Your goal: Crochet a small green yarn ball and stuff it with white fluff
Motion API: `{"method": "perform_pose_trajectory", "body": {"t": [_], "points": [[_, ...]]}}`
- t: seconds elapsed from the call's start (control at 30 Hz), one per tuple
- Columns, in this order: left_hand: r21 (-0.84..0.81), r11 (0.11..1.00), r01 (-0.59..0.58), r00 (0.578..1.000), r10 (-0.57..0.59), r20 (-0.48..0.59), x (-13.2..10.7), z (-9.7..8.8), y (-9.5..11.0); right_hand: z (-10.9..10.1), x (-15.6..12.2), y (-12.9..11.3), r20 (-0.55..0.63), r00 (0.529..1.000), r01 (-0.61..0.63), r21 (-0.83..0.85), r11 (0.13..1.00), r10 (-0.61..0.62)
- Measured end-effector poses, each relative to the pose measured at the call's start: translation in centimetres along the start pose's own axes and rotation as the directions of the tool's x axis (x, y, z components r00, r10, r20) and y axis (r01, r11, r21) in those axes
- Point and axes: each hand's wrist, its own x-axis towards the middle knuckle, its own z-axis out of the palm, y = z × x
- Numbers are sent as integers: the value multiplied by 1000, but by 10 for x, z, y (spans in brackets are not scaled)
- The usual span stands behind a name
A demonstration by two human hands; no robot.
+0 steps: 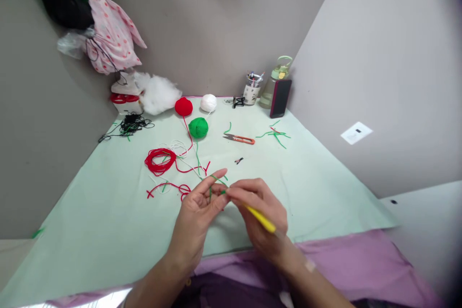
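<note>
My left hand (200, 211) pinches a strand of green yarn (215, 180) that is looped over its raised forefinger. My right hand (263, 211) is closed round a yellow crochet hook (262, 219), whose tip meets the green yarn between the two hands. The strand runs back across the pale green table cover (108, 221) to a green yarn ball (198, 127). Both hands hover just above the near part of the table.
A red yarn coil (160, 160), a red ball (184, 106) and a white ball (208, 102) lie further back. Orange thread snips (240, 139) and green scraps (276, 135) lie to the right. White stuffing (159, 93), a jar (251, 89), a bottle (276, 82) and a phone (280, 98) line the wall.
</note>
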Motion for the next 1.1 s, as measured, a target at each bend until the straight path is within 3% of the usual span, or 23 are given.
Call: {"method": "perform_pose_trajectory", "body": {"t": [0.07, 0.13, 0.2, 0.27, 0.43, 0.63, 0.73, 0.87, 1.0, 1.1], "points": [[-69, 994, 89, 995, -85, 58, 3, -3, 1, -2, 0, 1, -8, 1000, 19, -22, 1000, -19], [-120, 982, 147, 985, -134, 110, 5, -7, 4, -5, 3, 3, -75, 989, -120, 87, 989, 126], [-128, 985, 115, 990, -103, 94, 5, -9, 6, -6, 8, 5, -100, 942, -282, 289, 915, 322], [-66, 997, 48, 997, -44, 58, 4, -8, 7, -5, 11, 6, -38, 912, -353, 429, 831, 408], [147, 988, -52, 998, 45, 52, -1, -3, 5, -2, 11, 7, 48, 924, -372, 349, 860, 380], [243, 966, -93, 996, 91, 21, -2, -8, 4, -7, 8, 12, 77, 892, -428, 452, 782, 445], [279, 952, -125, 992, 123, 26, -3, -8, 5, -9, 8, 8, 83, 911, -400, 418, 815, 404], [371, 908, -193, 979, 203, 13, -4, -9, 5, -11, 7, -3, 74, 958, -287, 211, 934, 277], [461, 857, -232, 966, 259, 5, -5, -9, 4, -10, 5, -6, 103, 995, -9, -13, 1000, 10], [469, 855, -221, 958, 280, -58, -5, -5, 0, -8, 0, -1, 143, 971, 217, -168, 962, -194]]}}
